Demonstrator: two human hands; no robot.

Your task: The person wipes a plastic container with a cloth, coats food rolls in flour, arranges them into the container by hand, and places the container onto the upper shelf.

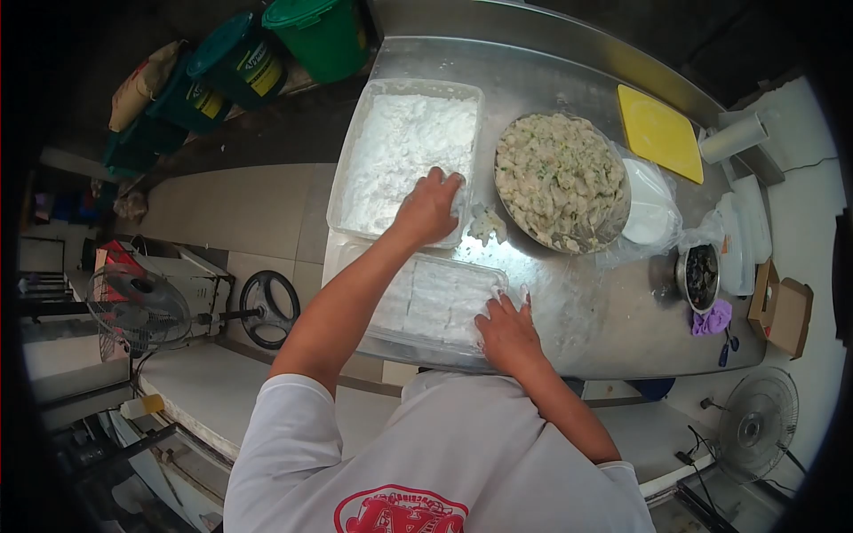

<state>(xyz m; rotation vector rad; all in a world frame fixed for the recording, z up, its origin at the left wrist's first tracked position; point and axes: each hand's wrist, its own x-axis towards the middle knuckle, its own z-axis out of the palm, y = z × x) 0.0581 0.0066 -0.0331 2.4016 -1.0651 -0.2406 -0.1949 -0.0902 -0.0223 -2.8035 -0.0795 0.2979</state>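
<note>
My left hand (431, 209) is over the near right part of a clear plastic tub (342, 169) filled with white powder (400, 147). Its fingers are curled down, so what they hold, if anything, is hidden. My right hand (510, 336) rests with fingers apart at the right edge of a shallow tray (435, 342) holding rows of white-dusted pieces (426, 298); powder coats its fingertips. Right of the tub, a lump of pale mixture (487, 225) lies on the metal table (586, 311). Beyond it stands a large bowl heaped with pale, green-flecked mixture (562, 178).
A yellow cutting board (660, 133) lies at the back right. Near the right edge are a white plate in plastic (647, 202), a bowl of dark contents (700, 277), a purple cloth (713, 318) and a cardboard box (782, 311). Green buckets (320, 40) stand on the floor beyond.
</note>
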